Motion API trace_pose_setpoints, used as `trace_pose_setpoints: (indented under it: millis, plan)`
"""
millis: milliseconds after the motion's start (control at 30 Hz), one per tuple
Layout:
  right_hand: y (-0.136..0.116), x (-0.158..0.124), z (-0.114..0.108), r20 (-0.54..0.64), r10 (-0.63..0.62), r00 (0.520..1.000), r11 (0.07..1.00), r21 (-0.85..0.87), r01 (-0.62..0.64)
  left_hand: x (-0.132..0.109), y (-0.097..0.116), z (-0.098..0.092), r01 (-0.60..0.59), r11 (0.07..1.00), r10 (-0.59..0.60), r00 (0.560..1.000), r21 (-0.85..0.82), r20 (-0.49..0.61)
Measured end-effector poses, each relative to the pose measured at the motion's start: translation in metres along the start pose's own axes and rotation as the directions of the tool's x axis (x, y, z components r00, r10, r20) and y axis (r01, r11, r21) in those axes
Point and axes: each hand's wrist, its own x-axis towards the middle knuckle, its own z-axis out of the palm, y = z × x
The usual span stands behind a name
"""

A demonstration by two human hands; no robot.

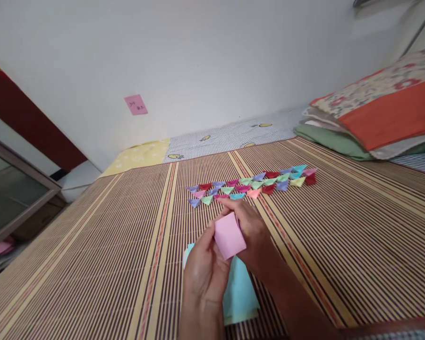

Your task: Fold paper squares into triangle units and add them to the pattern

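Observation:
A small pink square of folded paper (230, 236) is held between my two hands, just above the striped mat. My left hand (207, 264) grips its left edge, thumb along the side and palm turned up. On the right edge, my right hand (253, 231) is closed round the paper, some fingers stretched forward behind it. Under my hands lies a stack of coloured paper sheets (241, 293), light blue on top, partly hidden. Beyond my fingertips, rows of small folded paper triangles (242, 189) in several colours rest on the mat.
The striped mat (120, 245) covers the bed surface. At the back right lie a stacked orange floral pillow (389, 104) and green cloth (333, 139). A pink note (136, 104) is stuck on the white wall (212, 61). A glass-fronted cabinet (14, 189) stands at the left.

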Motion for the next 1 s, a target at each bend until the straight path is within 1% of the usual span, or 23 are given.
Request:
trace_pose_setpoints:
  millis: [67,100,133,167,233,267,300,333,400,467,533,600,667,733,800,867,933,1000]
  plan:
    - [0.000,0.001,-0.002,0.002,-0.009,1.000,1.000,0.021,0.009,0.004,0.002,-0.004,-0.050,0.998,0.050,0.999,0.037,-0.017]
    - [-0.001,0.002,-0.004,0.013,0.007,1.000,0.998,0.057,-0.008,0.006,0.003,-0.007,-0.096,0.994,0.097,0.995,0.053,-0.013]
    - [-0.001,0.002,-0.006,0.033,0.049,0.998,0.993,0.109,-0.052,0.009,0.004,-0.011,-0.160,0.985,0.160,0.987,0.070,0.007]
    - [-0.002,0.003,-0.008,0.057,0.113,0.992,0.977,0.176,-0.121,0.011,0.005,-0.015,-0.247,0.965,0.245,0.969,0.086,0.030]
    - [-0.004,0.004,-0.012,0.114,0.265,0.957,0.903,0.317,-0.288,0.014,0.006,-0.023,-0.402,0.908,0.392,0.915,0.122,0.094]
    - [-0.005,0.005,-0.013,0.139,0.334,0.932,0.853,0.376,-0.362,0.015,0.006,-0.027,-0.479,0.864,0.466,0.878,0.156,0.111]
    - [-0.006,0.005,-0.013,0.161,0.391,0.906,0.803,0.421,-0.421,0.015,0.006,-0.030,-0.542,0.817,0.526,0.841,0.199,0.128]
    - [-0.006,0.004,-0.013,0.188,0.430,0.883,0.760,0.452,-0.466,0.015,0.005,-0.032,-0.575,0.780,0.556,0.818,0.246,0.151]
    - [-0.005,0.004,-0.010,0.253,0.475,0.843,0.692,0.485,-0.535,0.013,0.003,-0.034,-0.589,0.747,0.545,0.808,0.309,0.222]
    - [-0.004,0.004,-0.009,0.295,0.494,0.818,0.639,0.515,-0.572,0.011,0.001,-0.034,-0.583,0.739,0.511,0.812,0.338,0.283]
    - [-0.003,0.005,-0.010,0.299,0.501,0.812,0.603,0.553,-0.575,0.009,0.000,-0.032,-0.587,0.728,0.502,0.808,0.353,0.309]
    - [-0.003,0.006,-0.014,0.306,0.494,0.814,0.584,0.577,-0.571,0.008,-0.001,-0.030,-0.604,0.701,0.522,0.797,0.379,0.304]
    - [-0.004,0.006,-0.016,0.346,0.458,0.819,0.592,0.568,-0.572,0.008,-0.003,-0.030,-0.629,0.663,0.553,0.777,0.406,0.301]
    - [-0.005,0.005,-0.015,0.369,0.434,0.822,0.628,0.530,-0.570,0.009,-0.004,-0.030,-0.640,0.647,0.553,0.768,0.414,0.322]
    - [-0.005,0.002,-0.013,0.343,0.447,0.826,0.652,0.507,-0.564,0.011,-0.004,-0.031,-0.625,0.653,0.518,0.781,0.427,0.350]
    - [-0.003,0.000,-0.010,0.287,0.476,0.831,0.646,0.527,-0.552,0.012,-0.004,-0.033,-0.609,0.638,0.489,0.793,0.471,0.362]
    - [-0.001,0.000,-0.010,0.249,0.491,0.835,0.634,0.555,-0.538,0.014,-0.004,-0.035,-0.608,0.600,0.492,0.793,0.520,0.359]
    - [0.000,0.001,-0.011,0.256,0.484,0.837,0.622,0.572,-0.535,0.014,-0.004,-0.037,-0.609,0.586,0.510,0.790,0.534,0.341]
